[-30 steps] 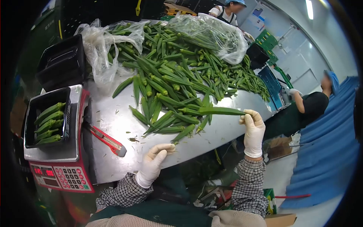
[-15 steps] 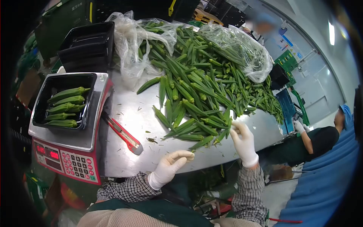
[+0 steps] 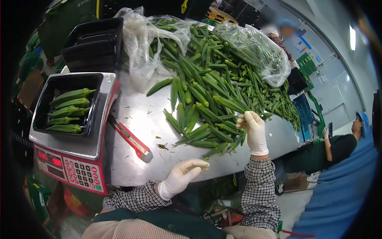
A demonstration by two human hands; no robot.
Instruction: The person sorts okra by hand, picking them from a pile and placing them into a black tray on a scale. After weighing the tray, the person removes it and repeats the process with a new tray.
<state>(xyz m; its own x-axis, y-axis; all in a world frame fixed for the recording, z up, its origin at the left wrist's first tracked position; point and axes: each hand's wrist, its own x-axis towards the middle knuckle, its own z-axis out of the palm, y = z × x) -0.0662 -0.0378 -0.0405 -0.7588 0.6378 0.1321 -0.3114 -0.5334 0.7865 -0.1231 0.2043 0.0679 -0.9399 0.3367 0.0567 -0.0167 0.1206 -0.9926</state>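
Observation:
My left hand [image 3: 182,178], in a white glove, hovers over the near edge of the metal table, fingers extended and thumb apart, with nothing in it. At the right side of a large okra heap [image 3: 199,85], my gloved right hand [image 3: 253,133] has its fingers pinched together at the tip of an okra pod [image 3: 230,104]. That pod points away to the left over the heap. On the far left, a black tray [image 3: 92,115] with several okra pods [image 3: 71,101] in a row rests on the scale [image 3: 104,131], whose display is lit red.
A red box cutter [image 3: 133,141] lies on the table [image 3: 127,167] beside the scale. Stacked black trays [image 3: 93,44] stand behind it. Clear plastic bags [image 3: 139,47] cover parts of the heap. Two other people are nearby, one in a dark top [image 3: 344,147] at right.
My right hand has risen away from the near edge of the heap, its fingers now closed at an okra pod. My left hand has shifted slightly to the right, staying open.

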